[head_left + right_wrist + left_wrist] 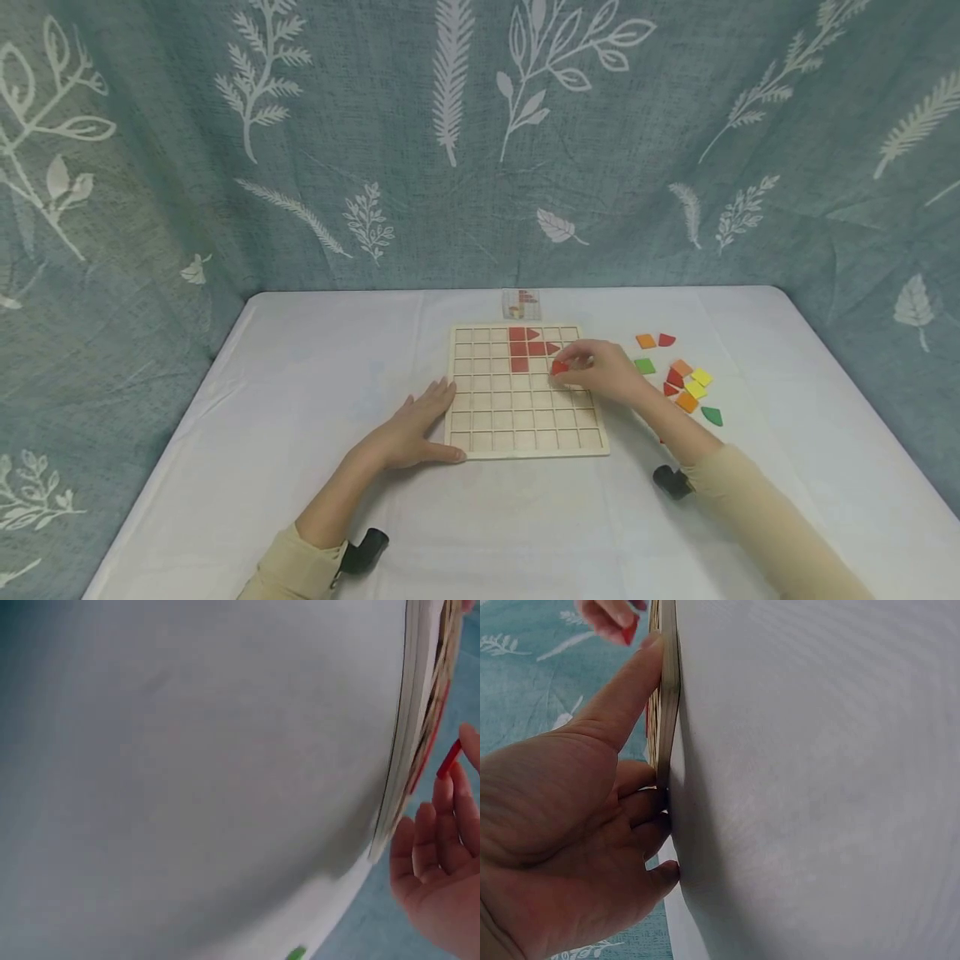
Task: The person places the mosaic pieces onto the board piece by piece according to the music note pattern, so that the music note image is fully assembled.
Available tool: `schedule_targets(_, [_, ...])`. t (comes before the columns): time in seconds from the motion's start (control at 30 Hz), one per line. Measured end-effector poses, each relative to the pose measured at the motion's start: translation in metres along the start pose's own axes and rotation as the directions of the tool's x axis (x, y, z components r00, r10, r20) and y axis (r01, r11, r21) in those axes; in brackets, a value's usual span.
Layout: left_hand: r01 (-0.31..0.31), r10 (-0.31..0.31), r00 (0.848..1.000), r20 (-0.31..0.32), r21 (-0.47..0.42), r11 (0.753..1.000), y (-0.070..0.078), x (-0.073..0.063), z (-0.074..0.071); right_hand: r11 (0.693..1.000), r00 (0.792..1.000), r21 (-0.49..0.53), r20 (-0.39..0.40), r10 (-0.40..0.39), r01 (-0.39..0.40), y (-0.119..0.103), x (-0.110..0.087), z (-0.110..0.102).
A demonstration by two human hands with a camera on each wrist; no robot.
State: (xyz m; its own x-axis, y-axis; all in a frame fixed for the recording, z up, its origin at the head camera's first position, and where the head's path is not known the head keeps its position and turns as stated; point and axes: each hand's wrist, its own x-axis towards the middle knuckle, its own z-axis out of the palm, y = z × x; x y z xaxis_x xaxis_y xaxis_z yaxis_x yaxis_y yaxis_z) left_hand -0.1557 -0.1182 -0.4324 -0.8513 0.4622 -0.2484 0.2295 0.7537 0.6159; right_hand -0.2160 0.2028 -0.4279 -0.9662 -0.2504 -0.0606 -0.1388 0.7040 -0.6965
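Note:
A wooden grid board (525,421) lies on the table. My left hand (408,429) rests at its left side, fingers spread along the edge and thumb at the near corner. In the left wrist view the thumb of the left hand (562,817) touches the board's rim. My right hand (611,372) pinches a small red tile (558,367) between thumb and fingertips, over the right part of the board. The right wrist view shows the red tile (450,759) edge-on, apart from the board. Red squares (519,364) and red pointed tiles (533,334) sit in several upper cells.
Loose orange, red, green and yellow tiles (696,389) lie right of the board, near the right forearm. A small picture card (521,305) lies behind the board. A patterned curtain (480,208) hangs behind the white table (322,350).

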Motion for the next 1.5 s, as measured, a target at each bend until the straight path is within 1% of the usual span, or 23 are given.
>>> schedule_targets(0.1, [0.0,0.0,1.0,0.002,0.001,1.0,0.001,0.0,0.0,0.997,0.997,-0.026,0.012,-0.074,0.075,-0.003,0.011,0.006])
schedule_targets(0.23, [-0.006,0.006,1.0,-0.001,-0.002,1.0,0.002,0.001,0.001,0.986,0.987,-0.049,0.032,-0.16,0.161,-0.004,0.022,0.011])
schedule_targets(0.4, [-0.009,0.009,1.0,-0.007,-0.003,1.0,0.003,0.001,0.001,0.978,0.98,-0.073,0.04,-0.195,0.198,-0.007,0.028,0.016])
schedule_targets(0.57, [-0.008,0.008,1.0,-0.009,0.001,1.0,0.002,0.001,0.001,0.981,0.985,-0.085,0.033,-0.17,0.172,-0.012,0.027,0.016])
schedule_targets(0.8, [-0.002,0.002,1.0,-0.01,0.003,1.0,0.001,0.001,0.001,0.992,0.993,-0.047,0.027,-0.115,0.116,-0.014,0.023,0.017])
schedule_targets(0.97, [-0.003,0.003,1.0,-0.015,-0.003,1.0,0.001,0.001,0.001,0.993,0.994,-0.048,0.014,-0.111,0.111,-0.015,0.022,0.017])
schedule_targets(1.23, [-0.001,0.001,1.0,-0.02,-0.002,1.0,0.0,0.001,0.001,0.989,0.99,-0.043,0.008,-0.142,0.142,-0.015,0.023,0.019])
schedule_targets(1.5, [-0.007,0.007,1.0,-0.018,-0.001,1.0,-0.002,0.003,0.002,0.991,0.991,-0.031,-0.017,-0.132,0.131,-0.016,0.022,0.019])
